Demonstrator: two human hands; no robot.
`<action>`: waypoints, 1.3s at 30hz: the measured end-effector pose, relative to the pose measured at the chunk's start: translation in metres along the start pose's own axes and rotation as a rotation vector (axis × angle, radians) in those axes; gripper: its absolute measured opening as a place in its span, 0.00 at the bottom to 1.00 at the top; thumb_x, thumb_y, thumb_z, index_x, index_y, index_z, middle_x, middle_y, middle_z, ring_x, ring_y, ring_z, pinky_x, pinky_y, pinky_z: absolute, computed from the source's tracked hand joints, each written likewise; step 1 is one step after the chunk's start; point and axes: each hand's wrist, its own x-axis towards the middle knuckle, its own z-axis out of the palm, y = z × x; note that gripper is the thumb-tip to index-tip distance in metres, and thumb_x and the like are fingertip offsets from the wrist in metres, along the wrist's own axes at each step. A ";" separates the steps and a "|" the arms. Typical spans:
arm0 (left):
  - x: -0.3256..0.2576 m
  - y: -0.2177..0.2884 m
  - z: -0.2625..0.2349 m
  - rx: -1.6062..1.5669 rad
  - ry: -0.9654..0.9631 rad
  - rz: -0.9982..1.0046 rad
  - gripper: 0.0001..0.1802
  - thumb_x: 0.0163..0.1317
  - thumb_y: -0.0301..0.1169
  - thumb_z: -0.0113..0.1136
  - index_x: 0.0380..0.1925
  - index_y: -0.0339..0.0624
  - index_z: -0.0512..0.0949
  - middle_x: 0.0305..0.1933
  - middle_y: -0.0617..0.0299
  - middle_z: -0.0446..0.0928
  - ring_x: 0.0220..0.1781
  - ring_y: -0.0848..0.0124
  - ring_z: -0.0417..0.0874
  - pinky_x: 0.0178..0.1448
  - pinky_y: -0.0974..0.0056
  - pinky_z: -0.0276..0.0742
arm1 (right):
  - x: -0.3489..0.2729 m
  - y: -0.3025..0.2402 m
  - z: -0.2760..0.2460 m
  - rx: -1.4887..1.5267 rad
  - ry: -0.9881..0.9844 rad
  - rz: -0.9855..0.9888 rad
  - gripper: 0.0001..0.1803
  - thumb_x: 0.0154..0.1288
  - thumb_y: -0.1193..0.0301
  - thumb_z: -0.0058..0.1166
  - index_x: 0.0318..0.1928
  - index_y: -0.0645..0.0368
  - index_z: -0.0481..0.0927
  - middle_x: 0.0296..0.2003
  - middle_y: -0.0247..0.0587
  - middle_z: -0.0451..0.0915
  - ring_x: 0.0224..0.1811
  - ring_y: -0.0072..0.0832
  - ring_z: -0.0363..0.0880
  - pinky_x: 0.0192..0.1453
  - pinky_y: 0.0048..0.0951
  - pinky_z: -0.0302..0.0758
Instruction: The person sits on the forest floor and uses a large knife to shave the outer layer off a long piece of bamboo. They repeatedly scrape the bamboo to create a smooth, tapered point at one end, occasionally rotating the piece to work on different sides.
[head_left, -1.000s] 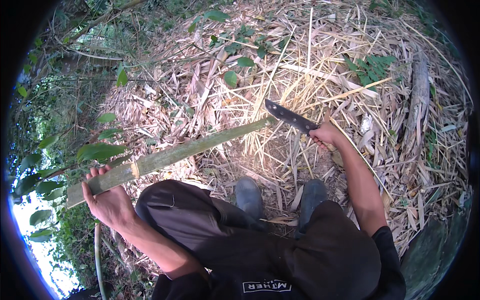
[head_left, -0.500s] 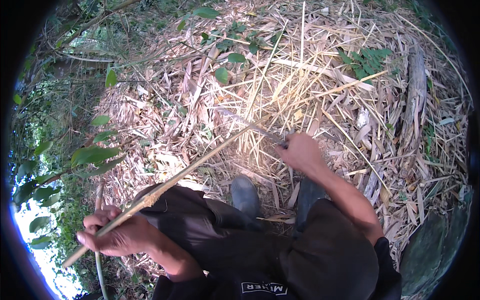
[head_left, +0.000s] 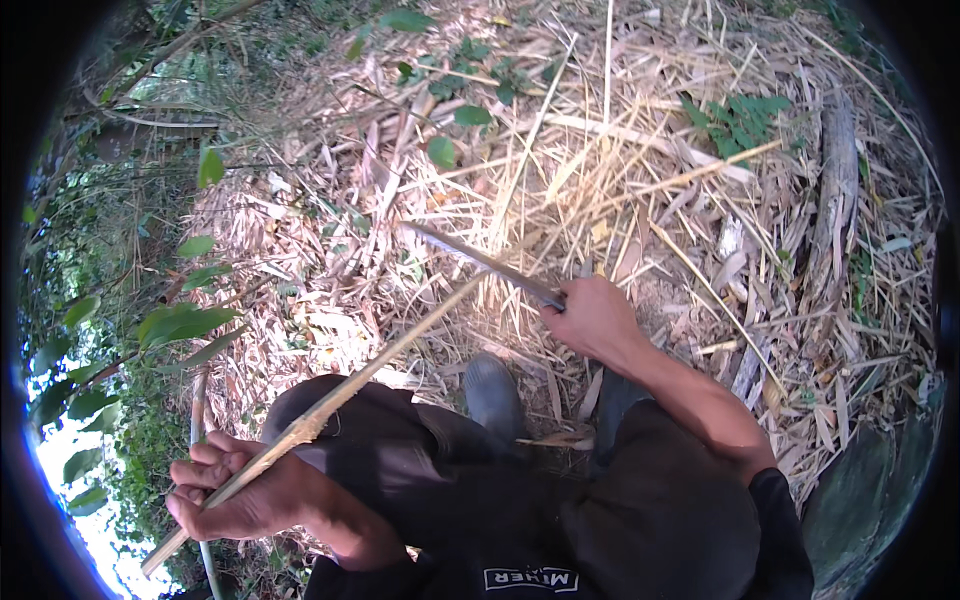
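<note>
A long, pale bamboo stick [head_left: 375,365] slants up and to the right across my left leg, with a rough, frayed node partway along it. My left hand [head_left: 240,490] is closed round its lower part, and a short end sticks out past the fingers. In my right hand [head_left: 600,320], closed over a handle that the fist mostly hides, is a long knife [head_left: 475,255]. Its blade points up and to the left. The stick's far end meets the blade near the middle; whether the edge is biting in cannot be made out.
Pale bamboo slivers [head_left: 560,190] lie heaped over dry leaves ahead of my rubber boots [head_left: 492,390]. A weathered log [head_left: 835,170] lies at the right, above a dark green surface [head_left: 870,500]. Leafy branches [head_left: 185,322] hang at the left, near an upright pole [head_left: 198,410].
The knife has shifted slightly left and down, its blade now showing more fully. My left hand and the stick have moved a little lower, and the stick's far end has dropped back toward me.
</note>
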 end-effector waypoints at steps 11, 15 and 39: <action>0.018 -0.028 -0.003 0.130 0.095 0.065 0.08 0.69 0.36 0.55 0.32 0.48 0.72 0.22 0.69 0.59 0.23 0.74 0.64 0.25 0.73 0.60 | 0.050 0.038 -0.005 -0.139 -0.029 0.212 0.22 0.57 0.57 0.58 0.36 0.68 0.86 0.32 0.63 0.84 0.37 0.52 0.85 0.47 0.46 0.81; 0.016 -0.028 -0.010 0.189 0.065 0.058 0.06 0.68 0.34 0.58 0.33 0.48 0.73 0.22 0.70 0.61 0.25 0.74 0.68 0.30 0.70 0.67 | 0.011 -0.003 -0.020 -0.131 -0.120 0.049 0.22 0.56 0.59 0.57 0.37 0.68 0.85 0.33 0.63 0.84 0.38 0.52 0.86 0.48 0.45 0.82; 0.020 -0.038 -0.021 0.136 0.105 0.103 0.08 0.66 0.35 0.63 0.32 0.45 0.79 0.26 0.67 0.70 0.27 0.73 0.72 0.34 0.69 0.70 | 0.039 0.044 -0.004 -0.147 -0.005 0.158 0.25 0.56 0.56 0.58 0.35 0.72 0.84 0.32 0.63 0.83 0.39 0.51 0.85 0.49 0.45 0.80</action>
